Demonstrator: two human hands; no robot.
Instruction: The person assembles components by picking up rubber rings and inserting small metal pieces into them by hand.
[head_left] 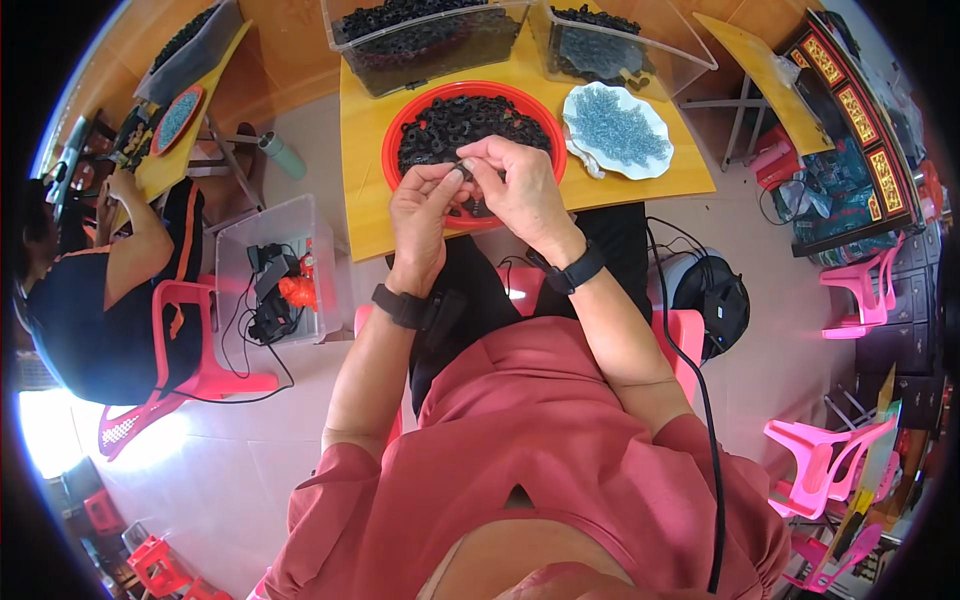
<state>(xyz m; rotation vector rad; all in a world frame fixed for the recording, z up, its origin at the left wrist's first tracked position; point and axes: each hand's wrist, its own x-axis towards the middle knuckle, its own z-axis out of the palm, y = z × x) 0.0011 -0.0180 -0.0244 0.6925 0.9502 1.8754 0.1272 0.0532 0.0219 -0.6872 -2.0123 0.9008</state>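
My left hand (420, 212) and my right hand (520, 190) meet over the near side of a red basin (388, 170). Thumbs and fingertips of both pinch one small dark piece (463, 170), mostly covered by the fingers; it resembles the black ring-like parts (480, 118) heaped in the basin. Right of the basin, a white scalloped dish (653, 165) holds a pile of small, clear bluish pieces (618, 125). Both stand on a yellow table (365, 215). Each wrist wears a black band.
Two clear plastic bins (430, 50) (640, 75) with black parts stand along the table's far side. At left, a co-worker (110, 270) sits at another yellow table. A clear floor bin (325, 270) with cables, a green bottle (282, 155), a black bag (712, 305) and pink chairs (815, 460) surround me.
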